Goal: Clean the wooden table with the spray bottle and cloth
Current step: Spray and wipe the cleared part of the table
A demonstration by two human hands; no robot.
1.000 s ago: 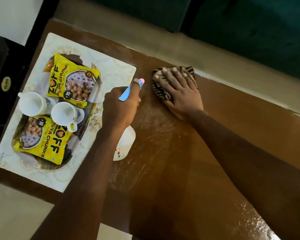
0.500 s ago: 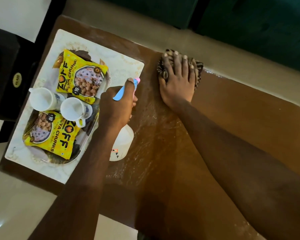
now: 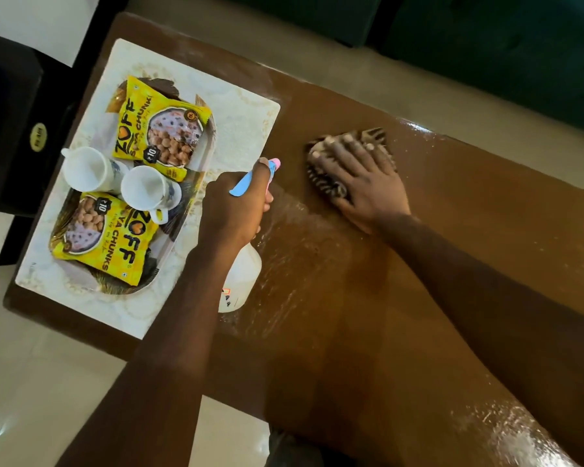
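My left hand (image 3: 236,203) grips a white spray bottle (image 3: 241,278) with a blue trigger and pink nozzle, held just above the wooden table (image 3: 469,230) beside the mat. My right hand (image 3: 361,176) lies flat with fingers spread on a dark striped cloth (image 3: 324,182), pressing it onto the table to the right of the bottle's nozzle. Pale wet streaks cover the wood between and below the two hands.
A pale placemat (image 3: 246,119) at the table's left end carries a tray with two yellow snack packets (image 3: 159,133) and two white cups (image 3: 145,188). A black chair (image 3: 24,129) stands left of the table. Dark green seating runs along the far side.
My right hand has slid the cloth back from the table's far edge toward me and slightly right. My left hand with the bottle has stayed beside the mat.
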